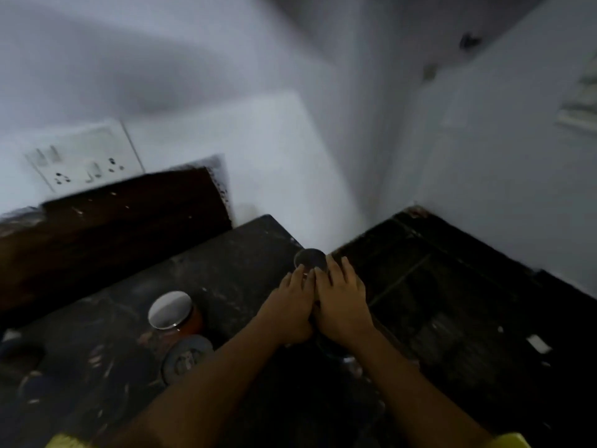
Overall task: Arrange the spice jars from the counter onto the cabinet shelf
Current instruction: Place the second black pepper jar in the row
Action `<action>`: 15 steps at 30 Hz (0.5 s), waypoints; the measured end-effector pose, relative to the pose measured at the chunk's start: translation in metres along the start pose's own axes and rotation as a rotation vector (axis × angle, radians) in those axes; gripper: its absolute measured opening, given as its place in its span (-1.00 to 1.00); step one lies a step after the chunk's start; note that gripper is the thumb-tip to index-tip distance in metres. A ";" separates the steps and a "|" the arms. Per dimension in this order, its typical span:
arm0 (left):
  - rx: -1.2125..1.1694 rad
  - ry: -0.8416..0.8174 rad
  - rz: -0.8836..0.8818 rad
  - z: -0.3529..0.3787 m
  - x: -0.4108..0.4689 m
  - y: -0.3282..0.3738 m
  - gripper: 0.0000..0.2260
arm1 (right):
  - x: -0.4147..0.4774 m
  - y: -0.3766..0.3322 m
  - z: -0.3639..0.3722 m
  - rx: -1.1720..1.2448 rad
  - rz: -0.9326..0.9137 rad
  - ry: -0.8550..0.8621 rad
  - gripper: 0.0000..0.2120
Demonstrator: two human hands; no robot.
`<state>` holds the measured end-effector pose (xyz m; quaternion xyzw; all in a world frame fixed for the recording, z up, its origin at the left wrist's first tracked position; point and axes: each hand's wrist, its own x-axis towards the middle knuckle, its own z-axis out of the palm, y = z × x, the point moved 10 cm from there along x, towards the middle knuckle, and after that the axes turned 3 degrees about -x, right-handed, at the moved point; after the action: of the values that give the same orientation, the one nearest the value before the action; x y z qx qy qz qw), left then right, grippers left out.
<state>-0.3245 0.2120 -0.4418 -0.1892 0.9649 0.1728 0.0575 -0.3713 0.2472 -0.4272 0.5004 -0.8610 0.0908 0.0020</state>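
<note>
Left hand [295, 305] and right hand [342, 302] side by side, fingers stretched onto the small round dark-lidded jar [310, 257] at the far edge of the dark speckled stone surface [226, 253]. Too blurry to tell if they grip it. Suggest wrapping the body below the lid and lifting straight up. Orange jar with shiny steel lid [171, 310] waits at left.
</note>
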 end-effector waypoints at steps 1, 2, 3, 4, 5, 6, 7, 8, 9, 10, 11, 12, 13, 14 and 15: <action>-0.037 -0.026 -0.003 0.012 0.001 0.003 -0.21 | -0.006 0.010 0.011 -0.001 0.015 -0.032 -0.37; -0.058 -0.043 -0.012 0.021 0.002 0.003 -0.19 | -0.012 0.018 0.021 -0.008 0.028 -0.057 -0.36; -0.066 -0.060 -0.023 0.027 0.003 0.004 -0.18 | -0.015 0.025 0.028 -0.007 0.033 -0.082 -0.33; -0.065 -0.089 -0.035 0.036 0.006 0.005 -0.16 | -0.021 0.033 0.037 0.003 0.039 -0.116 -0.30; -0.060 -0.120 -0.046 0.043 0.007 0.005 -0.13 | -0.025 0.038 0.045 0.025 0.040 -0.154 -0.27; -0.056 -0.160 -0.054 0.052 0.010 0.005 -0.10 | -0.029 0.043 0.054 0.053 0.039 -0.198 -0.24; -0.048 -0.200 -0.055 0.059 0.011 0.006 -0.06 | -0.033 0.047 0.063 0.080 0.039 -0.247 -0.21; -0.045 -0.237 -0.051 0.066 0.011 0.008 -0.02 | -0.037 0.048 0.071 0.108 0.034 -0.298 -0.18; -0.051 -0.273 -0.053 0.076 0.011 0.011 0.03 | -0.041 0.051 0.081 0.135 0.026 -0.353 -0.14; -0.058 -0.298 -0.057 0.084 0.010 0.012 0.08 | -0.044 0.050 0.087 0.161 0.016 -0.391 -0.10; -0.067 -0.312 -0.062 0.090 0.008 0.014 0.12 | -0.046 0.049 0.091 0.181 0.004 -0.413 -0.06; -0.073 -0.311 -0.069 0.095 0.007 0.015 0.15 | -0.046 0.049 0.093 0.193 -0.008 -0.416 -0.03; -0.085 -0.297 -0.077 0.097 0.007 0.016 0.15 | -0.045 0.049 0.094 0.202 -0.020 -0.406 -0.02; -0.105 -0.274 -0.088 0.098 0.007 0.017 0.15 | -0.044 0.050 0.094 0.214 -0.027 -0.392 -0.02; -0.132 -0.248 -0.095 0.097 0.007 0.016 0.15 | -0.042 0.051 0.092 0.228 -0.030 -0.375 -0.02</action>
<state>-0.3324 0.2581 -0.5285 -0.2151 0.9269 0.2550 0.1720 -0.3862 0.2931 -0.5299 0.5184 -0.8229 0.0927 -0.2133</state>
